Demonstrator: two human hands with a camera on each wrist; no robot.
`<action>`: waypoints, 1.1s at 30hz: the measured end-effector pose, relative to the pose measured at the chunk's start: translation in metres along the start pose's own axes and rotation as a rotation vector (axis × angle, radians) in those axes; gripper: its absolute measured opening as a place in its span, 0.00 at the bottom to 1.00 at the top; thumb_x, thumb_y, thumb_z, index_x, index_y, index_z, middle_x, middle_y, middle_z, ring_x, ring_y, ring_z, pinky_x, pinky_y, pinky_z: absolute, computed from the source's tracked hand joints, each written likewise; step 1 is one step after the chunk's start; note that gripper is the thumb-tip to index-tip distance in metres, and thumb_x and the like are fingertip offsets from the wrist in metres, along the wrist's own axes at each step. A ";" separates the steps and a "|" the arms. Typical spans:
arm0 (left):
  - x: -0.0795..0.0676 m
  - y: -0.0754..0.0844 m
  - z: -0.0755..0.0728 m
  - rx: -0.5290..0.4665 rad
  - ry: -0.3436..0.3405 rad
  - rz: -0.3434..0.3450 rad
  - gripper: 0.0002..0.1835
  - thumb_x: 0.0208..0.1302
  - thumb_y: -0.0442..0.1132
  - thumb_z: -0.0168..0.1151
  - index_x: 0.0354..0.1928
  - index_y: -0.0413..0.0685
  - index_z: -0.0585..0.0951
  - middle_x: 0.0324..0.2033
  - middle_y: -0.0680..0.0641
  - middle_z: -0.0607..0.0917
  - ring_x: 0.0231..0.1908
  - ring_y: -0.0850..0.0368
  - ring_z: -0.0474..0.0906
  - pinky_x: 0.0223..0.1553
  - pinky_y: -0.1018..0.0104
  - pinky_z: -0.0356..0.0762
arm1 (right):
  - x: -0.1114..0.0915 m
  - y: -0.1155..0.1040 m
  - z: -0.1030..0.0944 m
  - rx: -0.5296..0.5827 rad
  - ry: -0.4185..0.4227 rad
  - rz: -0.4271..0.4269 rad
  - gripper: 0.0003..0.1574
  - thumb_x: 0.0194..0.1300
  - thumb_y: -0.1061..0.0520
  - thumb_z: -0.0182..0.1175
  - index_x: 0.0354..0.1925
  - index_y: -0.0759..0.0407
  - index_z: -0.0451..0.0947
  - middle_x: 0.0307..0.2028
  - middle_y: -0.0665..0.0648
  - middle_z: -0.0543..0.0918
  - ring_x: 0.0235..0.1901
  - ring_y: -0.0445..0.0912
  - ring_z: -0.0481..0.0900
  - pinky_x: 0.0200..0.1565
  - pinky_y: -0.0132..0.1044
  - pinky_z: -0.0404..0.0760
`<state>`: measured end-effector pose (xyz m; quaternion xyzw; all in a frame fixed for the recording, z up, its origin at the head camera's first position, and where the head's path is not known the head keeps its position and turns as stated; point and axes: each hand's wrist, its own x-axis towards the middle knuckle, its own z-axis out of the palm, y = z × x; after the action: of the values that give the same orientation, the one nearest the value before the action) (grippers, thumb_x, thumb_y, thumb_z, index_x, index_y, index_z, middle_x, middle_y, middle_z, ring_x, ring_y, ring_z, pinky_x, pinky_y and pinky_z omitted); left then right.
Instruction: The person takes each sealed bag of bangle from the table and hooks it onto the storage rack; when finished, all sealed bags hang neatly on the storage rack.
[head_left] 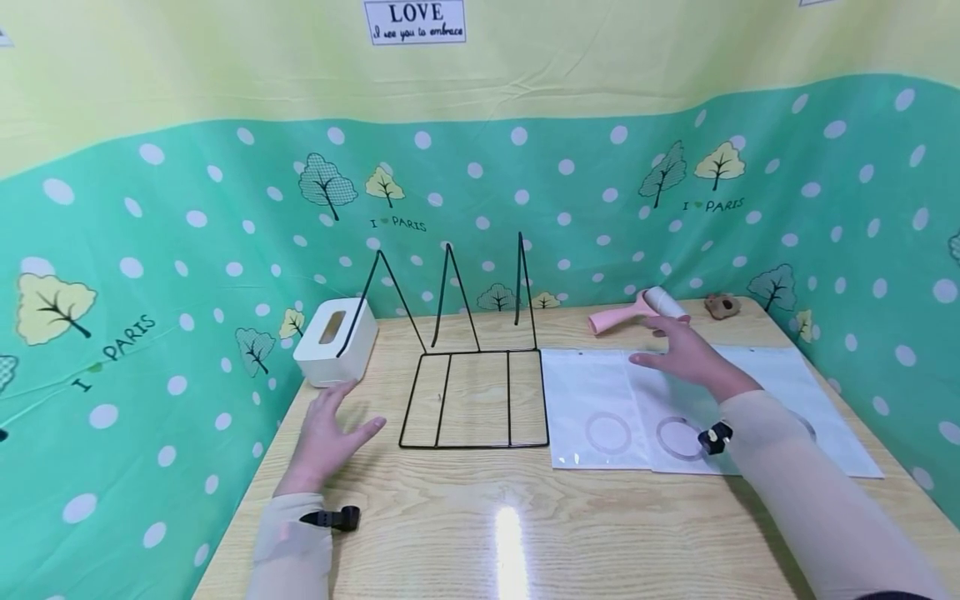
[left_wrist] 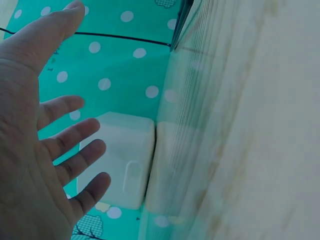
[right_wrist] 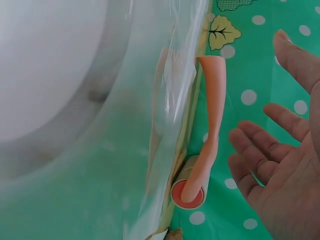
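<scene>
My left hand (head_left: 326, 437), fingers spread, is over the left of the table, just in front of a white tissue box (head_left: 318, 362). In the left wrist view its fingers overlap the box (left_wrist: 125, 160). It holds nothing. My right hand (head_left: 686, 354) reaches over clear-looking flat plastic bags (head_left: 592, 387), fingers loosely bent and nothing held. Closest to its fingertips is a lint roller with a pink handle (head_left: 613, 319) and white roll (head_left: 663, 302). The right wrist view has the handle (right_wrist: 215, 100) apart from the fingers. Between the hands stands a black wire rack (head_left: 474, 447).
The rack's three pointed uprights rise along its back side. Round ring shapes (head_left: 658, 437) show on the bags. A small brown object (head_left: 722, 306) lies at the back right corner. Green dotted cloth (head_left: 570, 242) walls the table's back and sides.
</scene>
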<state>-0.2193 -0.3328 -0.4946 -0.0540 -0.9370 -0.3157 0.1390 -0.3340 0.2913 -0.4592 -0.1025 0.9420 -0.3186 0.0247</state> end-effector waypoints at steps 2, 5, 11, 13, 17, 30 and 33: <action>0.000 0.001 0.001 -0.013 -0.018 -0.002 0.51 0.61 0.66 0.73 0.79 0.50 0.67 0.74 0.37 0.67 0.71 0.32 0.61 0.64 0.28 0.63 | 0.003 0.000 0.002 0.006 -0.002 -0.001 0.57 0.66 0.40 0.74 0.79 0.61 0.59 0.75 0.70 0.65 0.71 0.70 0.64 0.62 0.69 0.71; -0.001 0.002 0.003 -0.031 -0.041 -0.013 0.50 0.61 0.65 0.73 0.78 0.46 0.67 0.72 0.38 0.70 0.69 0.35 0.64 0.63 0.30 0.66 | 0.008 -0.001 0.004 0.010 -0.005 -0.006 0.54 0.67 0.43 0.73 0.79 0.61 0.61 0.75 0.68 0.66 0.71 0.68 0.65 0.63 0.68 0.71; -0.001 0.003 0.008 -0.047 -0.102 -0.023 0.47 0.62 0.64 0.74 0.75 0.47 0.70 0.69 0.41 0.72 0.68 0.36 0.66 0.64 0.33 0.68 | 0.015 -0.004 0.009 0.018 -0.009 -0.013 0.49 0.68 0.46 0.73 0.76 0.63 0.64 0.71 0.69 0.69 0.69 0.68 0.68 0.63 0.66 0.72; -0.001 0.002 0.009 -0.054 -0.122 -0.024 0.47 0.61 0.64 0.74 0.75 0.47 0.71 0.69 0.41 0.73 0.68 0.36 0.66 0.64 0.33 0.67 | 0.017 -0.005 0.010 0.020 -0.011 -0.021 0.48 0.68 0.46 0.73 0.75 0.64 0.66 0.70 0.71 0.70 0.68 0.69 0.69 0.62 0.66 0.72; 0.000 0.002 0.014 -0.064 -0.149 -0.018 0.48 0.59 0.66 0.75 0.74 0.46 0.71 0.68 0.41 0.74 0.66 0.37 0.69 0.64 0.35 0.69 | 0.021 -0.006 0.012 0.031 -0.014 -0.029 0.47 0.66 0.47 0.75 0.73 0.66 0.67 0.68 0.72 0.72 0.65 0.69 0.72 0.62 0.65 0.74; 0.000 0.004 0.024 -0.075 -0.237 0.005 0.45 0.57 0.63 0.78 0.70 0.45 0.76 0.59 0.44 0.80 0.57 0.44 0.76 0.58 0.42 0.75 | 0.039 -0.006 0.025 0.004 -0.051 -0.039 0.42 0.65 0.50 0.76 0.68 0.69 0.74 0.64 0.73 0.77 0.61 0.68 0.76 0.60 0.63 0.76; 0.000 0.005 0.027 -0.069 -0.257 -0.003 0.45 0.55 0.65 0.78 0.69 0.46 0.78 0.57 0.46 0.80 0.55 0.46 0.76 0.56 0.45 0.76 | 0.043 -0.005 0.030 -0.010 -0.054 -0.052 0.41 0.64 0.50 0.77 0.67 0.69 0.75 0.64 0.72 0.78 0.60 0.68 0.78 0.61 0.62 0.76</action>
<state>-0.2248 -0.3125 -0.5125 -0.0976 -0.9358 -0.3383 0.0155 -0.3720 0.2605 -0.4786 -0.1356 0.9395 -0.3117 0.0413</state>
